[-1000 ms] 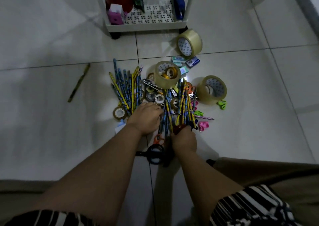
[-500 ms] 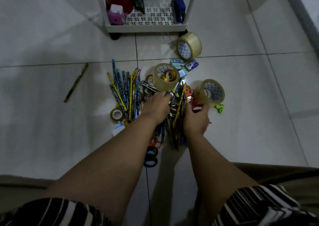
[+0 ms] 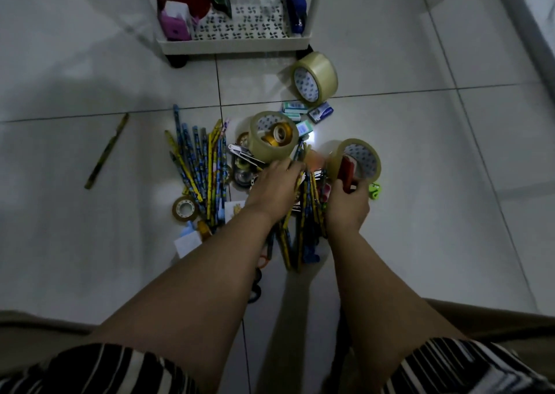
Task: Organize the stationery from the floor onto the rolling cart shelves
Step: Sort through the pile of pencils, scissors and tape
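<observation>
A pile of stationery lies on the tiled floor: blue and yellow pencils [image 3: 201,165], three wide tape rolls [image 3: 271,136], [image 3: 315,78], [image 3: 360,156], a small tape roll [image 3: 183,209] and staple boxes [image 3: 321,112]. My left hand [image 3: 274,187] is closed around a bundle of pencils [image 3: 303,231] in the middle of the pile. My right hand [image 3: 347,201] holds a small red object [image 3: 348,168] beside the right tape roll. The white rolling cart [image 3: 234,45] stands at the top, its bottom shelf holding a red container, a purple item and a blue item.
A single dark pencil [image 3: 106,151] lies apart on the left floor. A green sharpener [image 3: 374,190] sits right of my right hand. Black-handled scissors [image 3: 255,288] lie under my left forearm. A wall edge runs along the top right.
Both hands moved forward over the pile. My right hand lifted a red object up beside the right tape roll; my left hand shifted from the pile's near edge to gripping the pencil bundle.
</observation>
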